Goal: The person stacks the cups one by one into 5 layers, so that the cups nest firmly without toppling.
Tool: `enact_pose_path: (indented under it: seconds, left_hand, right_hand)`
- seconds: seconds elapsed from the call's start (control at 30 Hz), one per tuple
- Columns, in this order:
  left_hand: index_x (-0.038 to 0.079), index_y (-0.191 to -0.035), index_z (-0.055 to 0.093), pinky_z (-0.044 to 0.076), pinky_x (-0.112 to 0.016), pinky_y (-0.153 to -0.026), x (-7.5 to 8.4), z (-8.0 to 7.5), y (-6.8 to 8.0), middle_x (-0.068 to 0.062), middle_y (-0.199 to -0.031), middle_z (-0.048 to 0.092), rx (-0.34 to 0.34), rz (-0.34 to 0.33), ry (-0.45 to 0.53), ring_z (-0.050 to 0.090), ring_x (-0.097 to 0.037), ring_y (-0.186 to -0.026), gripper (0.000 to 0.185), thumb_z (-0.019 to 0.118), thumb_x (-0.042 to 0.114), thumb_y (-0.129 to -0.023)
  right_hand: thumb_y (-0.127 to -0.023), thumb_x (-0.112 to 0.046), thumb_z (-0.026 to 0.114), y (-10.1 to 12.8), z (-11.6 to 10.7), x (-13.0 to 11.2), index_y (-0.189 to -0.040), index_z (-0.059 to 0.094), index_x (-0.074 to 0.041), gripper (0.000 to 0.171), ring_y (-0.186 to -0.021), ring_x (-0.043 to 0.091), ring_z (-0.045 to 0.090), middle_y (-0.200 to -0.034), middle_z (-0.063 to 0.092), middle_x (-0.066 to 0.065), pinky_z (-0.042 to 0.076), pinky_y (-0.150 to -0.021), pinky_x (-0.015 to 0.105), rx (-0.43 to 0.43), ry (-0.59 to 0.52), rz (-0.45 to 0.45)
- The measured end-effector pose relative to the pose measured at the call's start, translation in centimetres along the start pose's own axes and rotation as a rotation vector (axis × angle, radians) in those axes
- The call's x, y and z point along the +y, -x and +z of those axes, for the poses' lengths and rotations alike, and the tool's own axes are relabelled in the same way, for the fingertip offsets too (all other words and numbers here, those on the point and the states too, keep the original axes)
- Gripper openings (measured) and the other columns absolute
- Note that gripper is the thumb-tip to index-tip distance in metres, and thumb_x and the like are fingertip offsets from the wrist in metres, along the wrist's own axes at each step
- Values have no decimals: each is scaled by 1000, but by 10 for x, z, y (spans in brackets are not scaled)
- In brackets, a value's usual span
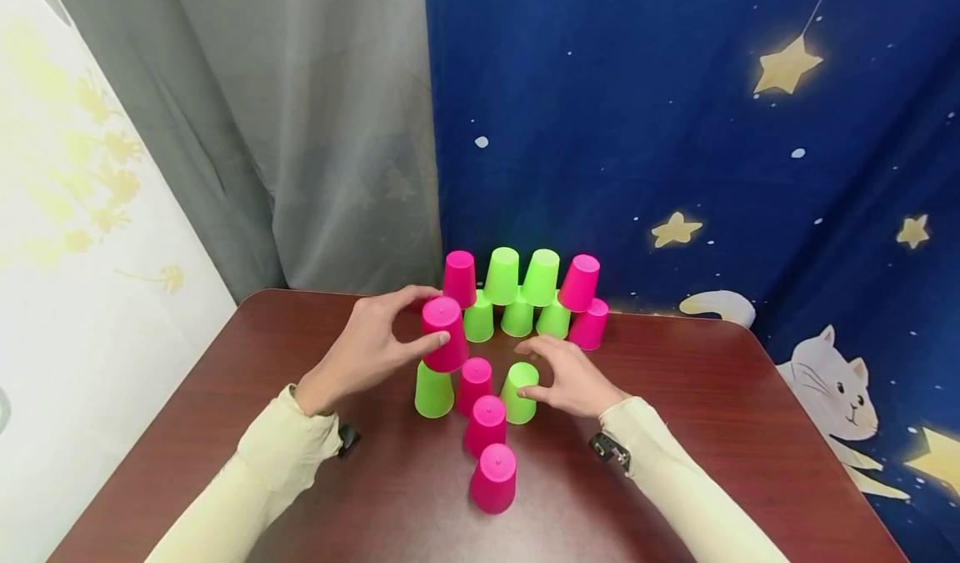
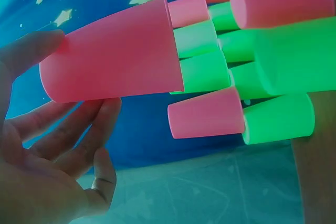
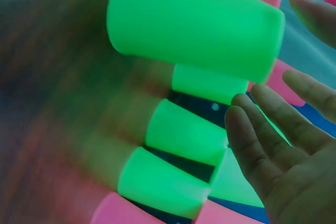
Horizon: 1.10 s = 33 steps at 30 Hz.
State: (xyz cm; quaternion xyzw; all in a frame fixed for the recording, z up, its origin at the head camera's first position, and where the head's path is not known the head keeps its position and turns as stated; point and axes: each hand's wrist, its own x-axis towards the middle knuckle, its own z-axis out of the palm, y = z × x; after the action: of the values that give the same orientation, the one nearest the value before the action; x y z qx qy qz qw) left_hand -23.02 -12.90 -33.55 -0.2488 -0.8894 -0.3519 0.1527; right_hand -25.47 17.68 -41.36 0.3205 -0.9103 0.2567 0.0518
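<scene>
My left hand (image 1: pixel 363 346) pinches an upside-down pink cup (image 1: pixel 444 336) between thumb and fingers. The held cup is just above a green cup (image 1: pixel 434 394) on the table; whether their rims touch I cannot tell. In the left wrist view the same pink cup (image 2: pixel 115 53) sits between thumb and fingertips. Beside another green cup (image 1: pixel 517 404), my right hand (image 1: pixel 573 377) has its fingers spread and relaxed. The right wrist view shows a gap between those fingers and that green cup (image 3: pixel 194 24). Between the two green cups stands a pink cup (image 1: pixel 474 386).
Behind the hands stands a two-tier row of upside-down pink and green cups, with a green cup (image 1: pixel 502 276) in its upper tier. Two pink cups, a middle one (image 1: pixel 485 429) and a front one (image 1: pixel 492 481), stand nearer me on the brown table (image 1: pixel 375 496). Curtains (image 1: pixel 360 129) hang behind.
</scene>
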Motion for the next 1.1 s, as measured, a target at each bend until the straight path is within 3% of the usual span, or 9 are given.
enact_pose_path:
  seconds: [0.27,0.53,0.6,0.7,0.8,0.93,1.1]
  left_hand:
    - [14,-130,63,59,-39,-86,0,2,-40,-3,-114,74,6,-19,17,70,-20,-102,52,80,33,-85]
    - [10,-133,60,57,-42,-92,0,5,-85,-9,-120,72,45,-44,39,70,-25,-107,53,76,33,-89]
    - [10,-135,58,55,-44,-96,1,8,-92,-10,-123,71,54,-71,55,69,-27,-110,54,75,32,-89]
    - [9,-138,56,42,-51,-108,1,14,-104,-11,-126,70,77,-119,61,65,-29,-115,55,73,32,-90]
    - [8,-138,54,30,-57,-109,1,20,-112,-12,-127,69,107,-175,51,61,-30,-120,57,72,33,-91]
    - [7,-134,54,30,-56,-106,0,24,-125,-12,-125,69,141,-232,34,61,-29,-119,54,72,34,-90]
    - [8,-131,53,32,-54,-103,-3,28,-139,-11,-123,68,120,-279,3,61,-28,-118,52,71,35,-90]
  right_hand:
    - [-78,-24,85,3,17,0,-124,64,-8,53,-110,19,66,-119,70,8,56,-96,39,32,-23,5]
    - [-77,-20,85,5,24,-1,-122,64,-11,50,-107,18,67,-116,71,6,56,-93,37,89,-77,20]
    - [-78,-20,85,7,25,0,-122,64,-11,50,-105,17,66,-116,70,5,56,-93,36,99,-88,34]
    - [-77,-19,86,10,26,1,-123,64,-10,51,-98,17,66,-116,70,5,56,-87,34,114,-112,60]
    - [-77,-17,86,13,26,2,-123,64,-9,51,-87,15,64,-114,69,3,57,-78,32,112,-148,87]
    - [-79,-16,85,14,27,4,-123,63,-7,50,-83,17,64,-110,68,3,57,-74,32,107,-183,98]
    - [-79,-16,85,13,30,7,-121,64,-7,48,-82,24,65,-107,68,3,57,-74,35,116,-186,102]
